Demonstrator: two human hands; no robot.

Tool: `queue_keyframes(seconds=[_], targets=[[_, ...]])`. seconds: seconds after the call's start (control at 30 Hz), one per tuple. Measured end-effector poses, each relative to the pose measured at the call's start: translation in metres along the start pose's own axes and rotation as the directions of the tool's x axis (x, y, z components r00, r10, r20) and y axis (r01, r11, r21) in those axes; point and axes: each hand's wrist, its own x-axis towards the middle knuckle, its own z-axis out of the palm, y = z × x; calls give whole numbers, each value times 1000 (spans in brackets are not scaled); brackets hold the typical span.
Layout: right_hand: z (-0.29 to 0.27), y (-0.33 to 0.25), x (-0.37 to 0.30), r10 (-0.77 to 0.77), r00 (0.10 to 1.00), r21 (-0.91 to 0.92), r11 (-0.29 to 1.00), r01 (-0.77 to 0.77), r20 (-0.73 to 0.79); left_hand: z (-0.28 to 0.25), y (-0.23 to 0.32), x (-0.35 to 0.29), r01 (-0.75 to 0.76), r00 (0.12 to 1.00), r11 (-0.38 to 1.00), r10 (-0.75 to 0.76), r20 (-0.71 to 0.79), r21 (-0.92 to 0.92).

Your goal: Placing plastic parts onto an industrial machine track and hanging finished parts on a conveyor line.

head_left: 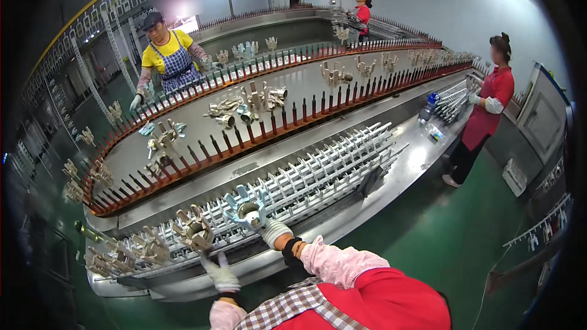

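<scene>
My right hand (275, 231), in a striped pale glove, is closed on a light-blue pronged metal fitting (246, 209) with a round opening, held over the silver rack of pegs (318, 174). My left hand (221, 275), also gloved, is at the near edge of the rack with its fingers apart and nothing visible in them. Just beyond it, a tan pronged fitting (194, 227) sits on the rack. More tan fittings (150, 247) are on the rack's left end.
A looped rail of upright dark-tipped spindles (284, 117) runs behind the rack, with loose metal fittings (229, 110) on the surface inside it. A person in yellow (168, 55) stands at the far left; a person in red (498, 91) handles another rack (455, 99) at right.
</scene>
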Motion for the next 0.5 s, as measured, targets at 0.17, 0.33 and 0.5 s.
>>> queue_keyframes(seconds=[0.17, 0.33, 0.5], targets=[[-24, -1, -5, -241, 958, 141, 965, 219, 158, 48, 21, -37, 93, 909, 987, -31, 416, -130], [-136, 29, -9, -414, 605, 547, 836, -42, 680, 120, -3, -42, 242, 952, 842, -109, 287, -482], [-287, 109, 92, -472, 867, 386, 838, 386, 158, 155, -39, -28, 217, 971, 941, -181, 156, -261]])
